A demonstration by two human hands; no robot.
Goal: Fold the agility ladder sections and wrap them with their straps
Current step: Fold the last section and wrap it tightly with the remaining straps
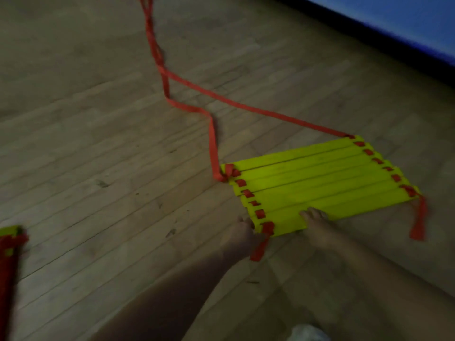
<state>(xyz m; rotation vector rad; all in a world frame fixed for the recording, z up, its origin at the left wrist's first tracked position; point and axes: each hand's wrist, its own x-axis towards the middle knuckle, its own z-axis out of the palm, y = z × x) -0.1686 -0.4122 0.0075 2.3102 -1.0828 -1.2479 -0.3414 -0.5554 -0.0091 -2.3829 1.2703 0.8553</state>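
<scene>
Just ahead — yellow rungs (320, 178) touching left hand (242, 233), right hand (318, 228).

Plank floor (98, 148) bears yellow rungs (320, 173) at the left grip (242, 233) and right grip (318, 228); red straps (213, 141) trail beyond, a bundle (7, 254) far left.

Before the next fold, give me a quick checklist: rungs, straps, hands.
1. Yellow rungs flat on the floor, side by side: ok.
2. Left hand at the near corner, right hand with fingers on the near edge: ok.
3. Firm grip in both hands: cannot tell, blurred.
4. Long red straps gathered in: not ok, they trail away across the floor.
5. Short strap tail clear of the rungs: ok.
6. Second bundle out of the way at the left edge: ok.
</scene>
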